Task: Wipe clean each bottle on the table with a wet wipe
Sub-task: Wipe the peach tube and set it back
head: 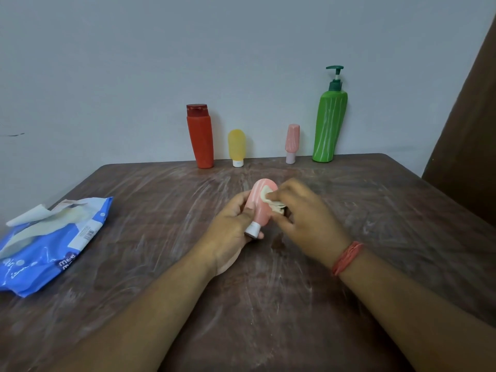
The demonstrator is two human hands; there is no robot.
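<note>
Fingers of the left hand (231, 232) curl round the pink bottle (261, 204) near its cap, tilting it above the table (150, 264) so its side faces up. The right hand (303, 210) pinches a folded wet wipe (269, 201) against that side. Four bottles wait by the wall; the wipe pack (51, 245) lies left.

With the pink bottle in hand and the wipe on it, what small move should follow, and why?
Probably slide the wet wipe up over the white streaks near the rounded end of the pink bottle. The left hand grips it near the cap; the right hand presses the wipe mid-body.
</note>
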